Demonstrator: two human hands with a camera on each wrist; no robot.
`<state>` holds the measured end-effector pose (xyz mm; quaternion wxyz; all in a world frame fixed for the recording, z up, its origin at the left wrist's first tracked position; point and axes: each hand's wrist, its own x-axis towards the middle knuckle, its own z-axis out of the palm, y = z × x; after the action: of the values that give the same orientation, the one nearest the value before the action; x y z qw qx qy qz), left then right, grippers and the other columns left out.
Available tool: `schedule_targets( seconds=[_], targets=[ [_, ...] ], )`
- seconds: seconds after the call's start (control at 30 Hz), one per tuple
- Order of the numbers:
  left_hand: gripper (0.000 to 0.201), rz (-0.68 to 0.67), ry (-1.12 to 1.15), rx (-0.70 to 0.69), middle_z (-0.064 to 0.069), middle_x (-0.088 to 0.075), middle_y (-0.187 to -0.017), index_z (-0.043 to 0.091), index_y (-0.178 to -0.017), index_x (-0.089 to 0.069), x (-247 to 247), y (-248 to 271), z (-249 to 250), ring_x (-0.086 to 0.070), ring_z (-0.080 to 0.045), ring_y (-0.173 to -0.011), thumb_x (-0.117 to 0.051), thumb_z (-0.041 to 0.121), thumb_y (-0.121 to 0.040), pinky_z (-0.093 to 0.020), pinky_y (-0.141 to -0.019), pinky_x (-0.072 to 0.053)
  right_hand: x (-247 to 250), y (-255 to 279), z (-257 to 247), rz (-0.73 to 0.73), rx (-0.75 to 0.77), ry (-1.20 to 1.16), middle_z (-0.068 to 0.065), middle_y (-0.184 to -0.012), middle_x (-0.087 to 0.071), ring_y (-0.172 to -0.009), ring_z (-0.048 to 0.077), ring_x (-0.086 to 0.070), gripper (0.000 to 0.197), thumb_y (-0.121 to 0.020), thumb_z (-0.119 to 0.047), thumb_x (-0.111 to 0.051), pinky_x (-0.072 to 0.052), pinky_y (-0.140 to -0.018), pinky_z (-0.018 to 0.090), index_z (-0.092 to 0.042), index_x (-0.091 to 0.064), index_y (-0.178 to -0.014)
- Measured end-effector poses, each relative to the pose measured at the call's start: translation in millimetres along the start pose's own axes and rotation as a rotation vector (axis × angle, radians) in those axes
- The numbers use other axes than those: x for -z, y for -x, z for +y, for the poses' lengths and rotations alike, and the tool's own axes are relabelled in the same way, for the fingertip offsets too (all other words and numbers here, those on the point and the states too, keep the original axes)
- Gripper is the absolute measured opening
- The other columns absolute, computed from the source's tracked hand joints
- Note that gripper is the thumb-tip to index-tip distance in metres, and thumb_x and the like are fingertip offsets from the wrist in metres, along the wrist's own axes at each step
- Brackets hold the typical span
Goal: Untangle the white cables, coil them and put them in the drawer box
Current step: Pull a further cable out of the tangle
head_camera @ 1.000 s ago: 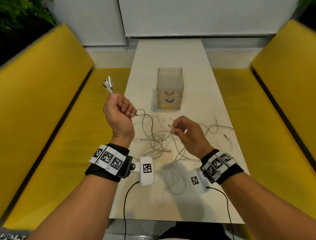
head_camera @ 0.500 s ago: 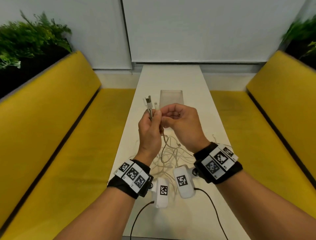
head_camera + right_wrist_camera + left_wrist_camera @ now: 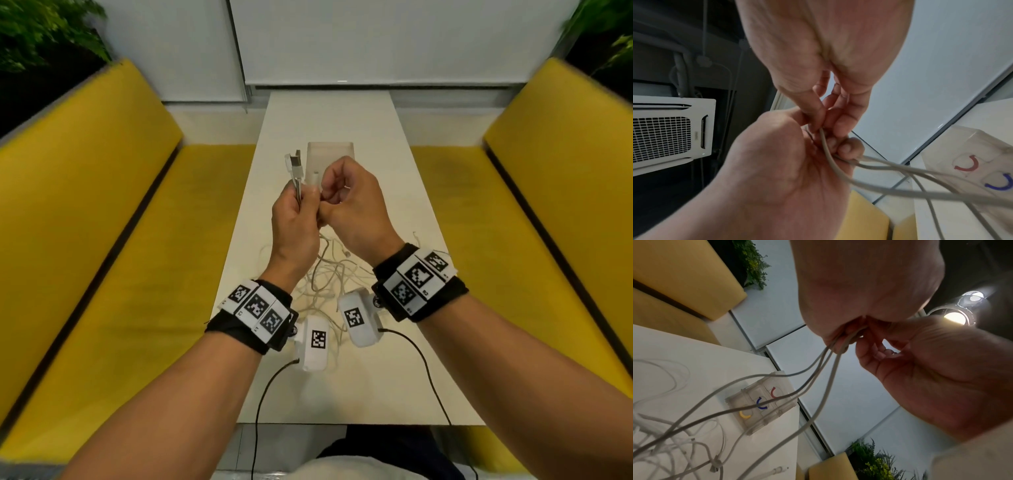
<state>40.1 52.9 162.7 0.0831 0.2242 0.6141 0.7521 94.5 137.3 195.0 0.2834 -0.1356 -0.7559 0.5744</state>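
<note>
Both hands are raised above the white table (image 3: 387,171), close together. My left hand (image 3: 297,209) grips a bundle of white cables (image 3: 818,368), and their plug ends (image 3: 295,166) stick up out of the fist. My right hand (image 3: 346,195) pinches one cable (image 3: 830,155) right beside the left fist. The strands hang down to a tangled pile (image 3: 325,281) on the table under my wrists. The clear drawer box (image 3: 760,404), with red, blue and yellow handles, stands behind the hands, shut.
Yellow benches (image 3: 113,274) run along both sides of the narrow table. A white wall (image 3: 376,41) closes the far end. Plants (image 3: 44,31) sit at the upper corners. Black leads (image 3: 421,356) trail from my wrist cameras over the near table edge.
My left hand swung in from the left with the plug ends. My right hand rose from the pile with one cable and met it in front of the box.
</note>
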Motion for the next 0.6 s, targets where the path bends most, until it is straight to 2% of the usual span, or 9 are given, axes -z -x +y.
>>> schedule_targets(
  seconds=[0.13, 0.2, 0.27, 0.37, 0.47, 0.53, 0.6],
  targets=[
    [0.033, 0.084, -0.058, -0.003, 0.014, -0.046, -0.061, 0.018, -0.077, -0.049, -1, -4, 3, -0.043, 0.003, -0.053, -0.042, 0.018, -0.109, -0.015, -0.053, -0.039, -3, 5, 11, -0.011, -0.021, 0.044, 0.005, -0.074, -0.057, -0.063, 0.014, -0.050, 0.023, -0.080, -0.009, -0.073, -0.051, -0.058, 0.036, -0.016, -0.053, -0.089],
    [0.034, 0.114, -0.057, -0.005, 0.008, -0.042, -0.063, 0.018, -0.077, -0.047, 0, -5, 6, -0.039, -0.001, -0.053, -0.039, 0.021, -0.110, -0.018, -0.053, -0.037, -5, 10, 22, -0.075, -0.051, 0.030, 0.004, -0.074, -0.059, -0.063, 0.014, -0.052, 0.025, -0.079, -0.009, -0.073, -0.051, -0.058, 0.036, -0.016, -0.052, -0.089],
    [0.035, 0.115, 0.007, 0.005, 0.008, -0.042, -0.061, 0.019, -0.077, -0.047, 0, -9, 11, -0.038, -0.007, -0.054, -0.037, 0.023, -0.110, -0.026, -0.053, -0.034, -9, 18, 40, -0.178, -0.071, 0.115, 0.003, -0.075, -0.060, -0.064, 0.013, -0.053, 0.024, -0.078, -0.009, -0.073, -0.050, -0.060, 0.036, -0.015, -0.052, -0.089],
    [0.035, 0.120, 0.097, -0.005, 0.010, -0.046, -0.058, 0.019, -0.079, -0.047, 4, -18, 26, -0.040, -0.011, -0.053, -0.034, 0.025, -0.110, -0.029, -0.052, -0.034, -12, 32, 68, -0.262, -0.121, 0.160, 0.006, -0.071, -0.067, -0.062, 0.016, -0.061, 0.013, -0.088, -0.016, -0.069, -0.054, -0.067, 0.040, -0.008, -0.059, -0.087],
    [0.036, 0.173, 0.145, -0.030, 0.007, -0.036, -0.055, 0.019, -0.080, -0.045, 14, -26, 40, -0.030, -0.012, -0.048, -0.031, 0.032, -0.111, -0.029, -0.045, -0.032, -2, 43, 94, -0.207, -0.142, 0.159, 0.007, -0.060, -0.064, -0.055, 0.012, -0.058, 0.027, -0.098, -0.022, -0.058, -0.050, -0.065, 0.034, -0.005, -0.063, -0.078],
    [0.036, 0.226, 0.174, -0.004, 0.006, -0.030, -0.057, 0.020, -0.080, -0.043, 22, -30, 43, -0.022, -0.011, -0.048, -0.032, 0.034, -0.110, -0.028, -0.043, -0.021, 10, 47, 113, -0.196, -0.190, 0.194, 0.002, -0.060, -0.061, -0.056, 0.011, -0.055, 0.031, -0.100, -0.023, -0.053, -0.047, -0.065, 0.029, -0.010, -0.064, -0.074],
    [0.035, 0.265, 0.198, 0.011, 0.007, -0.030, -0.057, 0.020, -0.080, -0.042, 26, -31, 42, -0.020, -0.009, -0.048, -0.033, 0.035, -0.110, -0.026, -0.042, -0.017, 22, 51, 130, -0.244, -0.218, 0.288, -0.004, -0.066, -0.062, -0.063, 0.012, -0.057, 0.032, -0.100, -0.024, -0.050, -0.048, -0.069, 0.032, -0.014, -0.061, -0.072]
  ],
)
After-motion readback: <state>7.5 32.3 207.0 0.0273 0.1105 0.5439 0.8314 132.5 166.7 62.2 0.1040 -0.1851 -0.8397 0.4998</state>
